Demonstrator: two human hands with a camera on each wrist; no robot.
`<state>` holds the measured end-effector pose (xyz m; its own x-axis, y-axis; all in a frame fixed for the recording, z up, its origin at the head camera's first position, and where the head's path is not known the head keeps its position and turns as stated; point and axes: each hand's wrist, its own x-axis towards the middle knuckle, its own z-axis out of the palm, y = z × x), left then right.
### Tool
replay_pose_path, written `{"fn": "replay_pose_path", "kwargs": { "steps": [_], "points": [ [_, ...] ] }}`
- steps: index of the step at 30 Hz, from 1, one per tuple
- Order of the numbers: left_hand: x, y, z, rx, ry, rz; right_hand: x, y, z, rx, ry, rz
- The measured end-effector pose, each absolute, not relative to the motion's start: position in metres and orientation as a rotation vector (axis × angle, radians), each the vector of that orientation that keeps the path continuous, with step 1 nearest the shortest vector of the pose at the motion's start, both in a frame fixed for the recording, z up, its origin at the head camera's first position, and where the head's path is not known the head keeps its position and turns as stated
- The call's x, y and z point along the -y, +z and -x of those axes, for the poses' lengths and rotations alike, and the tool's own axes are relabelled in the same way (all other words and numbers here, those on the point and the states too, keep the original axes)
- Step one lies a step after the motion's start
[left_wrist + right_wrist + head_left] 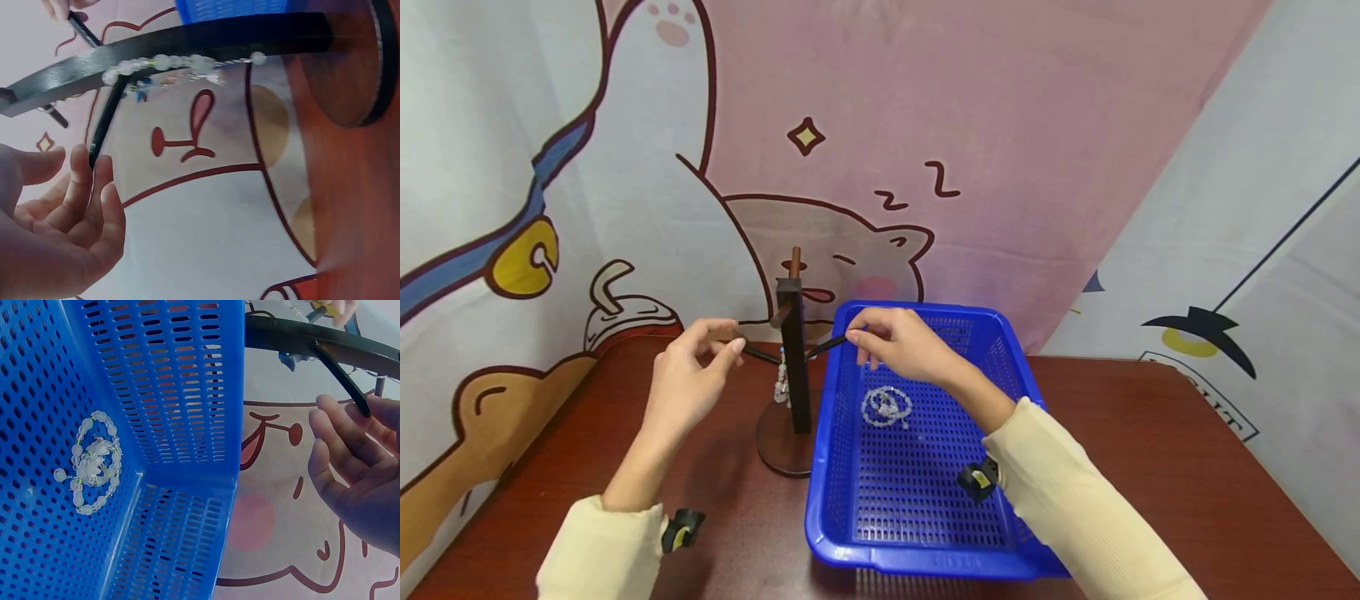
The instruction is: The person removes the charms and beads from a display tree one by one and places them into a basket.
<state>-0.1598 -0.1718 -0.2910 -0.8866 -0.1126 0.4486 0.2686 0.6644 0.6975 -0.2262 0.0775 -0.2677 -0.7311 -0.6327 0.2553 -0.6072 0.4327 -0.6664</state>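
Note:
A dark wooden stand with side pegs rises from a round base. My left hand has its thumb and fingers at the outer end of the left peg, which it appears to pinch. On the other side, my right hand pinches the tip of the right peg between thumb and forefinger. A bracelet of clear beads with small charms hangs from the left peg, close against the post. More clear bead bracelets lie in the blue basket, below my right hand.
The basket stands right beside the stand, on a reddish-brown table. Shorter upper pegs stick out near the post's top. A cartoon-printed cloth hangs behind the table. Each sleeve carries a black wrist camera.

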Motion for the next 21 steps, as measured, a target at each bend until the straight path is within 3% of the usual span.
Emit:
{"fn": "replay_pose_path", "kwargs": {
  "steps": [21],
  "points": [
    [0.141,-0.239,0.123,2.302,-1.171,0.297,-0.077,-0.269,0.225,-2.618,-1.236,1.120]
  ]
}}
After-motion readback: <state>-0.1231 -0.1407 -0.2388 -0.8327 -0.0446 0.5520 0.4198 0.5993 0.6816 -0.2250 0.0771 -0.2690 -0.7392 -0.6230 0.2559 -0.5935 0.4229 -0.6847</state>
